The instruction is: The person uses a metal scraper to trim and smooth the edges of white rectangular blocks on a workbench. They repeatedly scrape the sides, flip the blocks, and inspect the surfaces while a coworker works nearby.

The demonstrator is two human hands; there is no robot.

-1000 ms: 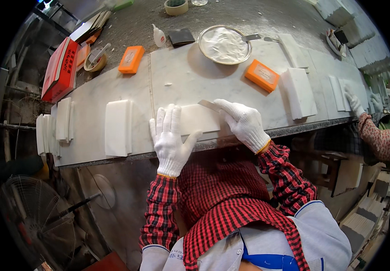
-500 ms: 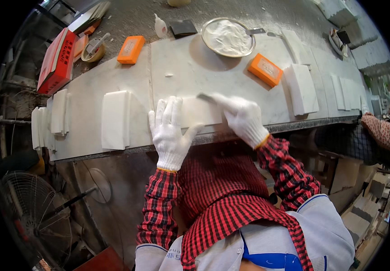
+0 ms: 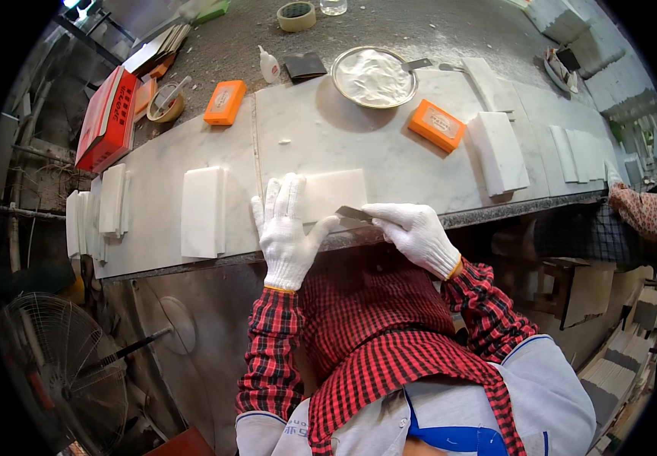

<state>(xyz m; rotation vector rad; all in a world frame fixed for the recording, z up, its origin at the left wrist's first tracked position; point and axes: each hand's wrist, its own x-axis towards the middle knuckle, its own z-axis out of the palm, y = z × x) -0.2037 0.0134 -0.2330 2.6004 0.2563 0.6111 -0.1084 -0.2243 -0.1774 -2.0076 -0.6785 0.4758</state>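
A thin white stone tile [image 3: 336,191] lies flat near the front edge of the worktable. My left hand [image 3: 286,228], in a white knit glove, is spread with its fingers pointing away from me. Its palm rests over the tile's left end and hides that part. In my gloved right hand [image 3: 413,234], just in front of the tile's right end, a flat metal scraper [image 3: 354,213] is gripped between thumb and fingers. The scraper's blade points left, at the tile's near edge, close to my left thumb; whether it touches the tile I cannot tell.
Beyond the tile stands a metal bowl [image 3: 334,79] of white paste with a spatula in it. Orange boxes [image 3: 436,126] flank it left and right. White slabs stack at left [image 3: 202,213] and right [image 3: 500,152]. A co-worker's sleeve [image 3: 638,213] shows at far right.
My right hand has come nearer to me, bringing the scraper from the tile's far side to its near edge. The left hand stays on the tile. The view has shifted slightly.
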